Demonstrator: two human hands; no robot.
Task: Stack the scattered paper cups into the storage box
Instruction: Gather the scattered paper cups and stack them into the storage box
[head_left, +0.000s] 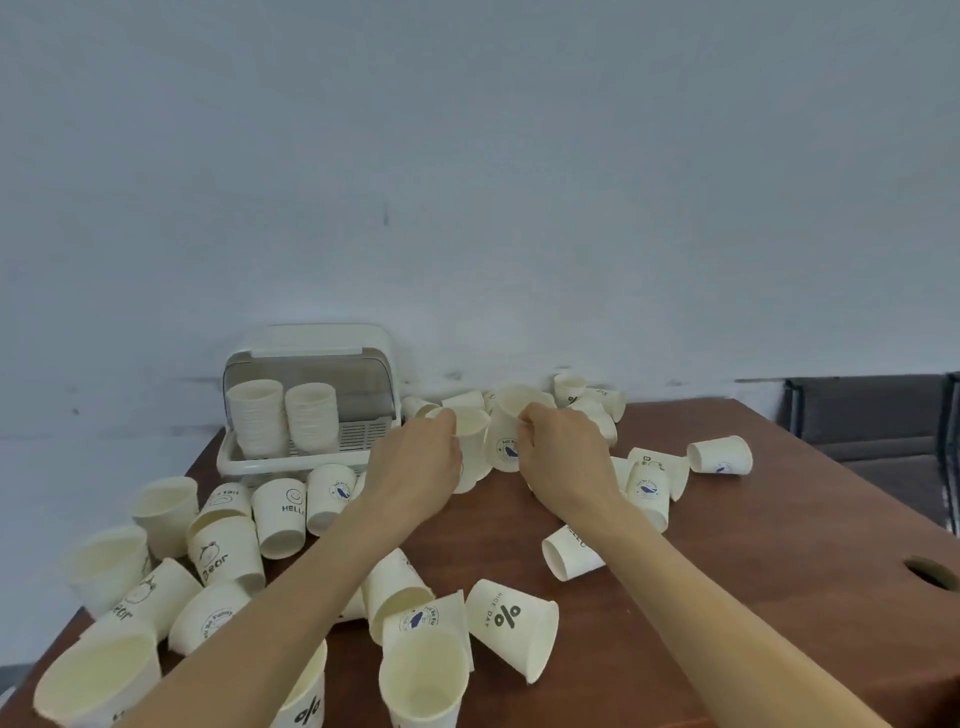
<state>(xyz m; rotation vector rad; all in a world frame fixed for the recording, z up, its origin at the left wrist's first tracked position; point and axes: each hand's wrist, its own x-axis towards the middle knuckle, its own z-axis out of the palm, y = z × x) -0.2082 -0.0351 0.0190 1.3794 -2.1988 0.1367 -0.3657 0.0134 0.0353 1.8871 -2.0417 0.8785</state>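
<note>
Each of my hands holds a white paper cup above the middle of the brown table (727, 571). My left hand (415, 462) grips a plain cup (475, 431) by its side. My right hand (563, 452) grips a cup with a blue round logo (506, 441) at its rim. The two cups touch side by side. The white storage box (311, 415) stands at the back left, lid raised, with two cup stacks (283, 418) inside. Several loose cups (223, 545) lie scattered over the table.
More cups lie behind my hands (587, 400) and to the right (719, 454). Printed cups (514, 626) crowd the near edge. A round hole (932, 571) is in the table's right side. A dark couch (878, 441) stands at the far right.
</note>
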